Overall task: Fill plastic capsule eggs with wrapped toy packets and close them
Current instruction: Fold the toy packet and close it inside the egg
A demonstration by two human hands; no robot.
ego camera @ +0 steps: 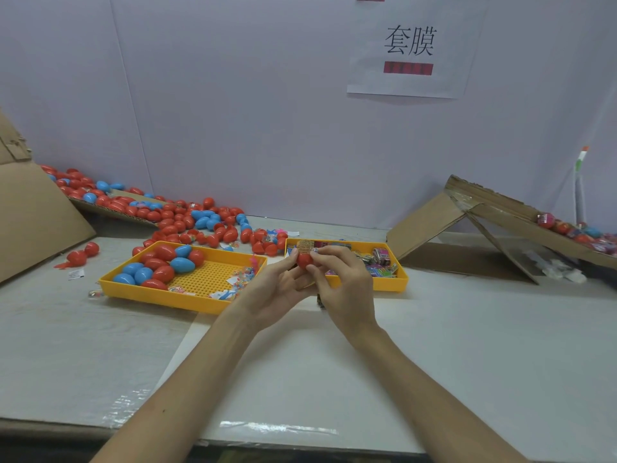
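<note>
Red capsule egg is clamped between left grip and right grip, a wrapped packet poking from its top; push it fully inside before closing. Left of the grips a yellow tray holds red and blue eggs; behind the right grip a second tray holds packets.

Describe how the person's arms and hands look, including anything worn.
Both forearms are bare all the way to the frame's bottom edge, and no sleeve shows. The left hand and the right hand wear no gloves. No ring, watch or bracelet is visible on the fingers or wrists. The fingers are slim.
</note>
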